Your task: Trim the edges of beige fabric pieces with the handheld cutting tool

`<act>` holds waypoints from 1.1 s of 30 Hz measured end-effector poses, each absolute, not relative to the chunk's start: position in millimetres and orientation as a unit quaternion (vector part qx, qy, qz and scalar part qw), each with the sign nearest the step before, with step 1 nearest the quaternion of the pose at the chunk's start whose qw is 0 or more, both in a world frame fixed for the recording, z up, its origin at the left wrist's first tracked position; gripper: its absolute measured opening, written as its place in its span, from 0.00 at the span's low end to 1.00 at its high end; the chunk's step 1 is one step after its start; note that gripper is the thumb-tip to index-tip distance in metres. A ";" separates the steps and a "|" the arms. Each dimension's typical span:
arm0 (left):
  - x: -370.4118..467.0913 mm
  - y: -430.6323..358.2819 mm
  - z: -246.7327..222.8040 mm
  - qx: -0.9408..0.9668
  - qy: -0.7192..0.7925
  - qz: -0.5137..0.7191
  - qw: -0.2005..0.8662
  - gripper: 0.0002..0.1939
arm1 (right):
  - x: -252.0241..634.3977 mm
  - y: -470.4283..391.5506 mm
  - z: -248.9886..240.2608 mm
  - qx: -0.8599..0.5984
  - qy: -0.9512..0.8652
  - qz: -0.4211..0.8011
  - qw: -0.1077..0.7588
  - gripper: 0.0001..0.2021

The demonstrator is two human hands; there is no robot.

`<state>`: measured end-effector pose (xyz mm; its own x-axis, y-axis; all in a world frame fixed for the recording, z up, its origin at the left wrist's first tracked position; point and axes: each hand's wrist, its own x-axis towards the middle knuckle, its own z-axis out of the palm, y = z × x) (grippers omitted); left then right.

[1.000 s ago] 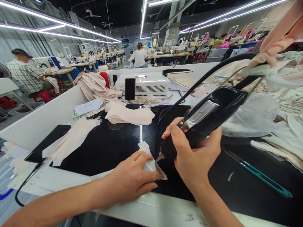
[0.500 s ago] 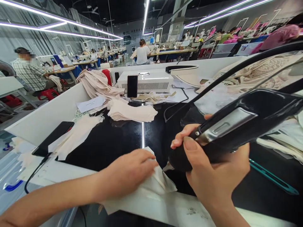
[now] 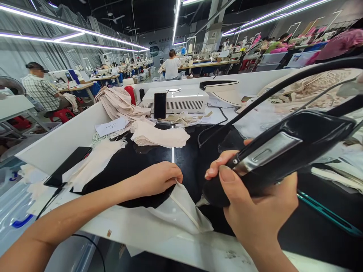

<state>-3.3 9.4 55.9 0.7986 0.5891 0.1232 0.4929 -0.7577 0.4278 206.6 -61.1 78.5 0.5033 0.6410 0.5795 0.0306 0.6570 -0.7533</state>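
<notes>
My left hand (image 3: 157,178) pinches the upper corner of a thin cream fabric piece (image 3: 181,206) and lifts it slightly. The fabric is folded along a slanted line and drapes over the front edge of the work table. In my right hand (image 3: 258,215) is a black corded hand tool (image 3: 314,130) with a silver lever along its side. My thumb and fingers wrap round its near end. The tool's tip is hard to make out; it is close to the right edge of the fabric. A thick black cable runs from the tool toward the upper right.
A stack of cream fabric pieces (image 3: 160,135) lies mid-table. Behind it, a phone (image 3: 160,105) leans on a white vented box (image 3: 190,102). At left are loose cut pieces (image 3: 95,162) and a black power bank-like slab (image 3: 68,166). A teal slotted strip (image 3: 329,213) lies at right.
My left hand has moved up and slightly left, off the flat of the fabric, and now pinches its corner. The right hand and tool have barely moved. The view has shifted slightly.
</notes>
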 end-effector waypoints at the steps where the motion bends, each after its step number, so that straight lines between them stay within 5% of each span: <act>1: -2.9 10.4 56.6 0.928 0.298 0.119 0.189 0.11 | 206.7 -61.1 78.4 -0.363 -0.461 0.195 0.786 0.20; 5: -3.7 16.8 54.1 0.946 0.272 0.117 0.129 0.10 | 205.7 -60.6 75.8 -0.351 -0.472 0.195 0.785 0.20; 13: -18.6 35.5 40.5 0.936 0.237 0.212 -0.151 0.16 | 204.2 -59.7 68.7 -0.339 -0.475 0.194 0.788 0.20; 22: -8.3 7.4 28.4 0.984 0.010 0.177 0.029 0.15 | 207.9 -60.6 70.4 -0.350 -0.484 0.172 0.783 0.17; 33: -22.1 9.3 16.9 0.970 0.053 0.232 0.054 0.15 | 207.6 -62.7 83.5 -0.344 -0.460 0.200 0.794 0.23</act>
<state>-22.1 9.3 16.9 0.8872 0.1273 0.4435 0.0771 -0.9886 0.1297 207.6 -62.7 83.5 0.4962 0.6344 0.5928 -0.0019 0.6835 -0.7300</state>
